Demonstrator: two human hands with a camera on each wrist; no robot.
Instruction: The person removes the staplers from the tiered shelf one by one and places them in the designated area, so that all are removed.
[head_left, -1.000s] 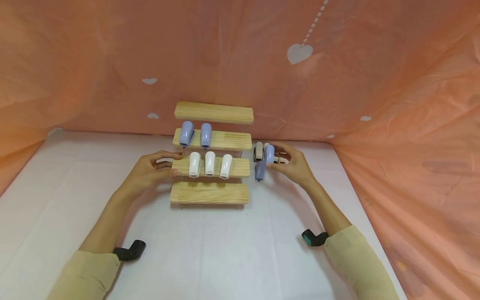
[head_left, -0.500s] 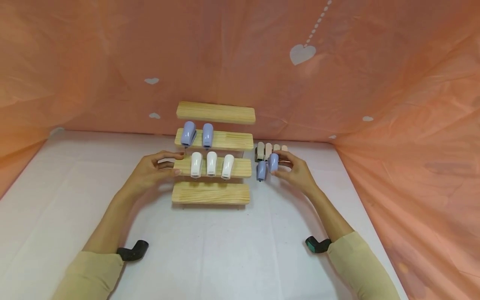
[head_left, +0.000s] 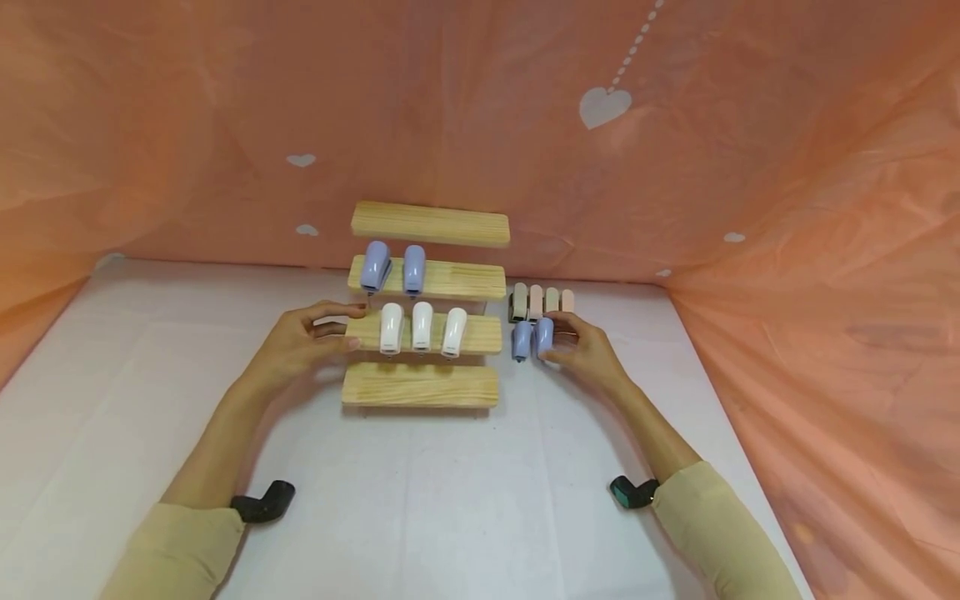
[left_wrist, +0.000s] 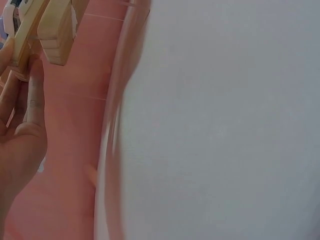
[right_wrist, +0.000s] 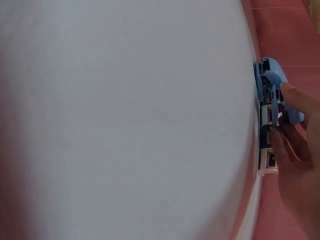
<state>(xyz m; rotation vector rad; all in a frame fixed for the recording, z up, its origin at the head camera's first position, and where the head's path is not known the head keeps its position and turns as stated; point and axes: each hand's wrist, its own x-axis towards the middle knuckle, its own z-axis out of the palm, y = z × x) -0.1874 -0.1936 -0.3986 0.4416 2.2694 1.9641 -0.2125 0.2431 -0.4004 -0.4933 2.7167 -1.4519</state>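
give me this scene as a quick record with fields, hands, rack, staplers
left hand: fingers on the left end of the rack's third step
right hand: pinches a blue stapler right of the rack
rack: four wooden steps, on a white table
second step: two blue staplers
third step: three white staplers
top and bottom steps: bare
on table by right hand: another blue stapler, and a row of four beige and pink staplers behind
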